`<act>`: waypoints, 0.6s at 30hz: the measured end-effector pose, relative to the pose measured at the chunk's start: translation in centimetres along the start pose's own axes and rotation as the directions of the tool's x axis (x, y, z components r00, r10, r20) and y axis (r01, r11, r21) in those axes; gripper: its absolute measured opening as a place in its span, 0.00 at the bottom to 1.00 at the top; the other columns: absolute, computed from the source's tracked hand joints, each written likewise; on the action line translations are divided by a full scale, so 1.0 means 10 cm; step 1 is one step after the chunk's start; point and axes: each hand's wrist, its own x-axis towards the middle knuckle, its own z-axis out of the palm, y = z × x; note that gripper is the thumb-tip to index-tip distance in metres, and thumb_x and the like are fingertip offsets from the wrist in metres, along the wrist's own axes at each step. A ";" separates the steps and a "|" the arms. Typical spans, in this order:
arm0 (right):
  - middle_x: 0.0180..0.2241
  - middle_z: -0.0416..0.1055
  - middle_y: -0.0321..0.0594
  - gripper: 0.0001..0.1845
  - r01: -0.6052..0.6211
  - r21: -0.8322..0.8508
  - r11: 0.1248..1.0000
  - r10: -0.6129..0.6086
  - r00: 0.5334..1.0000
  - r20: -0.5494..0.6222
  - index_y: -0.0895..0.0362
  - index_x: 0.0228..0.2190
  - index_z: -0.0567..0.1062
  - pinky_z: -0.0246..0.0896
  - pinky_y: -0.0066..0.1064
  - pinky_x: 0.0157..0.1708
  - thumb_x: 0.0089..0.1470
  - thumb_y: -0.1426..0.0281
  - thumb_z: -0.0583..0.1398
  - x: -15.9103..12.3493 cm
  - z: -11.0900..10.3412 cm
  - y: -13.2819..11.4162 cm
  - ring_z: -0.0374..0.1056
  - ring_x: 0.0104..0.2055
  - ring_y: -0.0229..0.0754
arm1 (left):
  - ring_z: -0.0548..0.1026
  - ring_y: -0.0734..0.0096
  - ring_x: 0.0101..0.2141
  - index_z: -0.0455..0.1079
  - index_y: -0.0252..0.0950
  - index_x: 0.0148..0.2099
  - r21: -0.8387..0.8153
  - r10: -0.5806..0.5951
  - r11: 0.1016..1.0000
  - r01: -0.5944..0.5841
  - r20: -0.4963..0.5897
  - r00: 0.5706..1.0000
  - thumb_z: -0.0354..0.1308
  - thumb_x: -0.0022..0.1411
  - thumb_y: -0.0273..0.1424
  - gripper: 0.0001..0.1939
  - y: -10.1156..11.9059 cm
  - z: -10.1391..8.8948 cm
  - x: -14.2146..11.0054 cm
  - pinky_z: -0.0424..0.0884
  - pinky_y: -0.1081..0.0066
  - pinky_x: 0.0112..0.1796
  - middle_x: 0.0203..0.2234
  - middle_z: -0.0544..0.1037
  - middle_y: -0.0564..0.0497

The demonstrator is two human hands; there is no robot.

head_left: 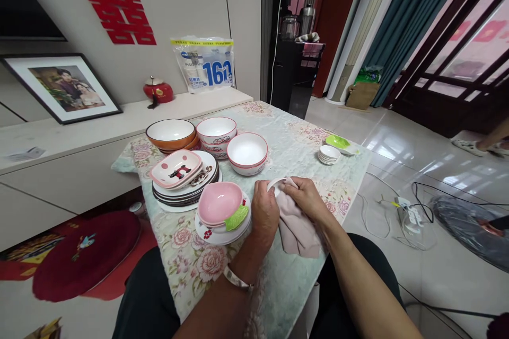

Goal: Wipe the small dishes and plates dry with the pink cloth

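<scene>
My left hand is closed on the edge of a small white dish, mostly hidden by my fingers. My right hand pinches a dusty-pink cloth against the dish; the cloth hangs down onto the table. Left of my hands, a pink peach-shaped bowl with a green leaf rests on white plates. Behind it, pink cartoon dishes top a stack of plates. White bowls with red rims stand beyond my left hand. Small white dishes are stacked to the right.
Orange bowls and more red-rimmed bowls stand at the back of the cloth-covered table. A green leaf-shaped dish lies near the right edge. Behind is a ledge with a red pot and a plastic bag. Cables and a power strip lie on the floor.
</scene>
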 end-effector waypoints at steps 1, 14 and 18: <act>0.20 0.63 0.31 0.15 -0.045 0.047 0.998 0.044 0.999 0.024 0.58 0.25 0.73 0.51 0.27 0.24 0.57 0.61 0.59 0.00 0.01 0.01 0.58 0.24 0.36 | 0.72 0.61 0.40 0.63 0.39 0.40 -0.029 -0.006 1.000 0.006 -0.011 1.000 0.45 0.66 0.24 0.07 -0.01 0.00 0.00 0.68 0.64 0.42 0.36 0.72 0.47; 0.35 0.71 0.45 0.13 0.325 -0.534 0.781 -0.393 0.919 -0.015 0.59 0.39 0.77 0.60 0.32 0.38 0.59 0.74 0.52 -0.06 -0.03 -0.05 0.67 0.38 0.44 | 0.72 0.62 0.37 0.64 0.39 0.39 0.216 -0.007 0.976 -0.030 0.170 0.985 0.44 0.66 0.22 0.10 0.10 -0.05 -0.04 0.67 0.67 0.36 0.37 0.72 0.45; 0.27 0.68 0.37 0.10 0.167 -0.225 0.960 -0.191 0.977 -0.092 0.58 0.27 0.75 0.58 0.29 0.34 0.58 0.67 0.57 -0.01 0.01 -0.04 0.64 0.32 0.40 | 0.72 0.62 0.39 0.63 0.38 0.40 0.086 0.001 0.996 -0.004 0.032 0.999 0.43 0.65 0.22 0.09 0.05 -0.01 -0.02 0.68 0.66 0.39 0.36 0.72 0.46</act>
